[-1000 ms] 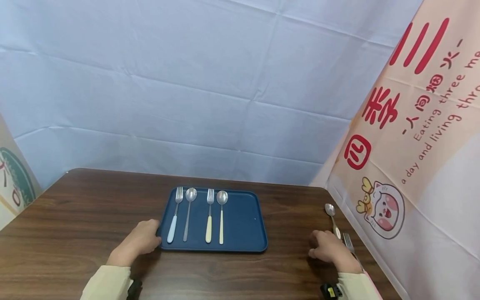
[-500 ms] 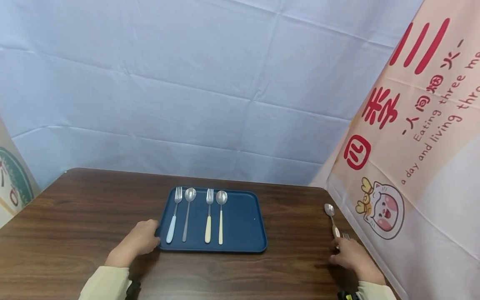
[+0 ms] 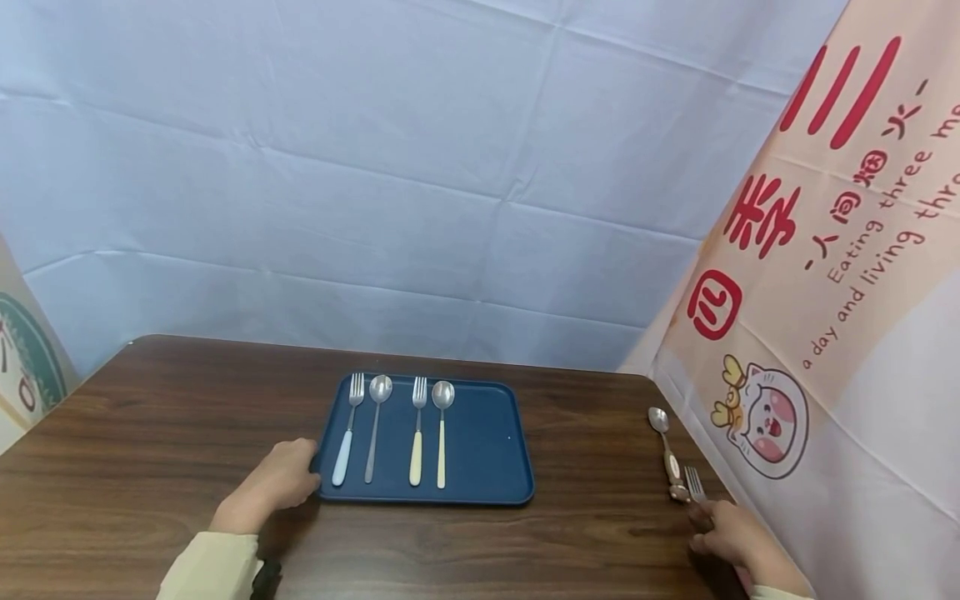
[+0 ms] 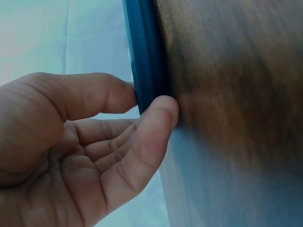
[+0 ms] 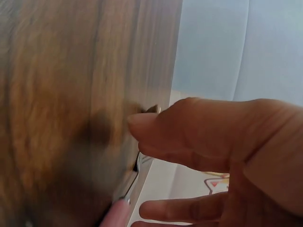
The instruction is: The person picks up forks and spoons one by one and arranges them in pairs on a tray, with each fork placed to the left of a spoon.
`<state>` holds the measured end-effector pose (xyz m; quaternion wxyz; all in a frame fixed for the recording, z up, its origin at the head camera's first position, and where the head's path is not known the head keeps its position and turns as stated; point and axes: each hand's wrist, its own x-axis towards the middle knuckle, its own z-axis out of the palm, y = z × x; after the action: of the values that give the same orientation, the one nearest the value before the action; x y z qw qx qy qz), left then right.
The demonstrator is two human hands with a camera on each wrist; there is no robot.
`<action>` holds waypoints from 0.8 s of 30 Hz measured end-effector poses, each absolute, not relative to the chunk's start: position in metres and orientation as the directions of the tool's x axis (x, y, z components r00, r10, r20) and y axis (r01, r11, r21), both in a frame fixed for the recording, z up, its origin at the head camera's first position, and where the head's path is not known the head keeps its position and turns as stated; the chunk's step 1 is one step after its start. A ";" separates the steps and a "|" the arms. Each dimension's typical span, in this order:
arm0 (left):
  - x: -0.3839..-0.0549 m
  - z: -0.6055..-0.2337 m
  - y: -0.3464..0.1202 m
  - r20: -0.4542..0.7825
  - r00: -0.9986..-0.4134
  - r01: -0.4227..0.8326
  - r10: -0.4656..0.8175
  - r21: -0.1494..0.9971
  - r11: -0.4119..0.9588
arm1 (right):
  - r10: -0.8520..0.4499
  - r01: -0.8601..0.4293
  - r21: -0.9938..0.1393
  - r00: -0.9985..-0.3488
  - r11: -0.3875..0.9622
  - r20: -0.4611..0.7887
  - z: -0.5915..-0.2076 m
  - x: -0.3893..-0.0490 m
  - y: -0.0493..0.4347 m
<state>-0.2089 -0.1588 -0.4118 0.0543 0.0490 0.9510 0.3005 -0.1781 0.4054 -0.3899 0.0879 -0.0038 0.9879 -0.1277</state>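
My left hand (image 3: 273, 479) grips the near left corner of a blue tray (image 3: 487, 450). In the left wrist view, its fingertips lie on both sides of the tray's rim (image 4: 144, 52). At the table's right edge, my right hand (image 3: 735, 537) hovers over a fork (image 3: 694, 482) and hides most of its handle. The right wrist view shows that fork's pink handle (image 5: 116, 215) below the spread thumb and fingers, which hold nothing. Beside the fork lies a spoon (image 3: 670, 458) with a brown and white handle.
On the tray, from left to right, lie a light-blue-handled fork (image 3: 344, 458), a plain metal spoon (image 3: 373, 442), a yellow-handled fork (image 3: 416, 458) and a yellow-handled spoon (image 3: 442, 454). A printed cloth (image 3: 810, 333) hangs along the right edge of the wooden table (image 3: 150, 433).
My right hand has moved right and nearer me, past the brown-and-white-handled spoon to the pink-handled fork. The left hand has stayed at the tray.
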 end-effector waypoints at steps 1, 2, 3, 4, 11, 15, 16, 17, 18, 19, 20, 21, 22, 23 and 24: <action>-0.209 -0.412 -0.159 -0.074 -0.989 0.060 0.125 0.577 0.815 | -0.018 0.035 -0.264 -0.981 0.964 -0.196 -0.390 -0.177 0.407; -0.209 -0.412 -0.159 -0.075 -0.989 0.059 0.124 0.577 0.815 | -0.005 0.056 -0.269 -0.976 0.962 -0.219 -0.390 -0.176 0.408; -0.209 -0.412 -0.159 -0.076 -0.989 0.058 0.124 0.577 0.815 | 0.002 0.068 -0.269 -0.971 0.961 -0.240 -0.390 -0.175 0.409; -0.209 -0.412 -0.159 -0.076 -0.989 0.058 0.124 0.577 0.815 | 0.012 0.084 -0.271 -0.966 0.959 -0.259 -0.390 -0.175 0.410; -0.210 -0.411 -0.160 -0.071 -0.989 0.065 0.129 0.577 0.814 | 0.054 0.151 -0.312 -0.952 0.938 -0.300 -0.393 -0.171 0.411; -0.210 -0.411 -0.161 -0.076 -0.989 0.063 0.129 0.574 0.816 | 0.078 0.182 -0.331 -0.950 0.926 -0.303 -0.395 -0.168 0.411; -0.210 -0.410 -0.161 -0.078 -0.989 0.061 0.128 0.574 0.817 | 0.088 0.194 -0.337 -0.948 0.921 -0.305 -0.395 -0.168 0.410; -0.210 -0.411 -0.161 -0.080 -0.989 0.059 0.127 0.573 0.817 | 0.084 0.189 -0.336 -0.949 0.923 -0.302 -0.395 -0.167 0.409; -0.210 -0.411 -0.161 -0.079 -0.989 0.059 0.126 0.572 0.818 | 0.083 0.184 -0.337 -0.953 0.923 -0.292 -0.396 -0.167 0.408; -0.210 -0.411 -0.161 -0.077 -0.989 0.059 0.126 0.571 0.818 | 0.086 0.181 -0.338 -0.957 0.924 -0.277 -0.397 -0.167 0.408; -0.210 -0.411 -0.161 -0.076 -0.989 0.059 0.125 0.572 0.818 | 0.085 0.176 -0.343 -0.961 0.923 -0.264 -0.398 -0.166 0.407; -0.210 -0.411 -0.161 -0.075 -0.989 0.060 0.125 0.574 0.817 | 0.087 0.171 -0.352 -0.966 0.920 -0.242 -0.399 -0.165 0.407; -0.210 -0.411 -0.161 -0.073 -0.989 0.061 0.125 0.576 0.816 | 0.089 0.168 -0.360 -0.970 0.918 -0.226 -0.400 -0.164 0.406; -0.209 -0.411 -0.161 -0.072 -0.990 0.061 0.125 0.577 0.814 | 0.090 0.164 -0.365 -0.973 0.916 -0.212 -0.401 -0.164 0.407; -0.209 -0.411 -0.161 -0.071 -0.990 0.060 0.124 0.579 0.813 | 0.094 0.166 -0.373 -0.975 0.913 -0.204 -0.402 -0.163 0.407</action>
<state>-0.2094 -0.1613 -0.4107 0.0530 0.0486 0.9507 0.3018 -0.1632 0.4065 -0.4016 0.0910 0.0668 0.9737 -0.1978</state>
